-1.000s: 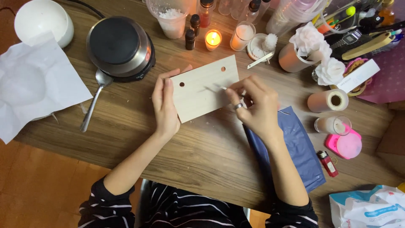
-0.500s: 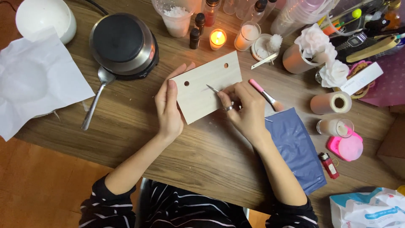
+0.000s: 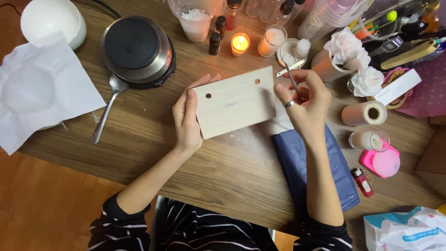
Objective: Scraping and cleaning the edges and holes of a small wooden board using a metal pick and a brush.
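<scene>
On the far left of the wooden table (image 3: 139, 135), crumpled white paper (image 3: 42, 100) lies beside a round black-topped steel pot (image 3: 138, 50) and a metal spoon (image 3: 108, 108). Your left hand (image 3: 188, 118) closes around the left edge of a pale rectangular wooden board with two holes (image 3: 234, 102), held at table centre. The board looks light, stiff and smooth; its edges offer the surest hold. Your right hand (image 3: 304, 102) pinches a thin metal tool (image 3: 291, 80) by the board's right edge. A lit candle (image 3: 240, 43) burns behind.

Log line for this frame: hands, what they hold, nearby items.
left hand: grips wooden board by left edge | right hand: pinches thin metal tool beside board | nearby: lit candle, spoon
</scene>
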